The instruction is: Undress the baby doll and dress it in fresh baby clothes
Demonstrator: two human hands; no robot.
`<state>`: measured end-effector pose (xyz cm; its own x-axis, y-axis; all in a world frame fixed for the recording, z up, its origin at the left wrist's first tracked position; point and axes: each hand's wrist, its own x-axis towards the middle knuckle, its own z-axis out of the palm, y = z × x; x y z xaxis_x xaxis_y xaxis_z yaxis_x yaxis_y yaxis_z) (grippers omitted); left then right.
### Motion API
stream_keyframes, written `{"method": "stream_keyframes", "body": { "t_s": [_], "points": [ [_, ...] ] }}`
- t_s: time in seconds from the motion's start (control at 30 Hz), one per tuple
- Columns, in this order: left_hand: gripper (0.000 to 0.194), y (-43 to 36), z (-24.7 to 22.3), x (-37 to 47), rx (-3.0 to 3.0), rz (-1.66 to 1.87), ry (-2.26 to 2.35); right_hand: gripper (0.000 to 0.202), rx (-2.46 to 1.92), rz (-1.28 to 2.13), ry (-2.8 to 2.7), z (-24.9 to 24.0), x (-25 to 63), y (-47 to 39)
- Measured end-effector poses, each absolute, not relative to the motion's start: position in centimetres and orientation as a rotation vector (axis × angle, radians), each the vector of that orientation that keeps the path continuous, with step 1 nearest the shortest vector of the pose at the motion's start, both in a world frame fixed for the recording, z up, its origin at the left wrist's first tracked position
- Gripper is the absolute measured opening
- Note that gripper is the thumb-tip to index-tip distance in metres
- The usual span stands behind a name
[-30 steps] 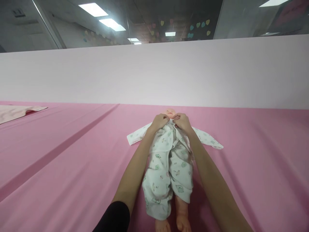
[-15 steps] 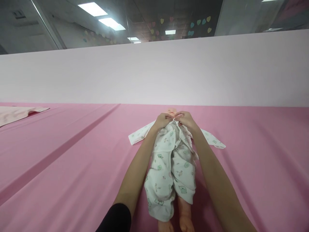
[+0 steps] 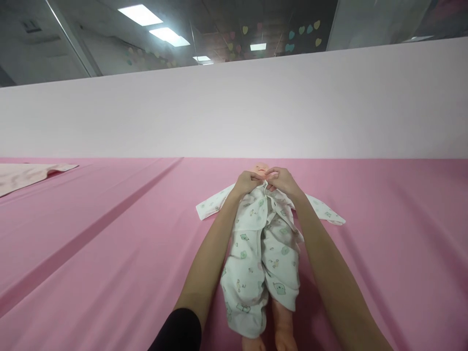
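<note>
A baby doll [image 3: 283,325] lies on its back on a pink sheet, feet toward me. It wears a white patterned romper [image 3: 244,263], sleeves spread to both sides and the front flaps loose over the chest. At the neckline my left hand [image 3: 247,182] is closed, its fingertips pinching one collar edge. My right hand [image 3: 282,180] meets it from the other side, thumb and fingers bent onto the opposite collar edge. Both hands nearly touch below the doll's chin. The exact spot under the fingertips is partly hidden, as is the doll's upper head.
The pink sheet [image 3: 109,253] has long creases. At the far left lies a pale folded cloth [image 3: 29,176]. A low white wall [image 3: 234,112] runs along the back, with glass above it reflecting ceiling lights [image 3: 170,36] and heart-shaped decorations.
Both hands stay at the collar, with only small finger movements. The collar edge stands up slightly more between them. The view has shifted a little.
</note>
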<state>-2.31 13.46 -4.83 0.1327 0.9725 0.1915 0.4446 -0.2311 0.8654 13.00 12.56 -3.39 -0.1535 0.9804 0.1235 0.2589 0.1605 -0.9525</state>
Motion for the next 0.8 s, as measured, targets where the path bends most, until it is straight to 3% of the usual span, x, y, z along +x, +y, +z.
{"method": "stream_keyframes", "body": {
  "t_s": [0.43,0.8],
  "points": [
    [0.028,12.4,-3.9,-1.9,1.970,1.030,1.628,0.032,-1.208,0.785,-1.703,-4.6,12.5,13.1],
    [0.026,12.8,-4.3,-2.0,1.870,1.058,1.533,0.032,-1.208,1.003,-1.549,-4.9,12.6,13.5]
  ]
}}
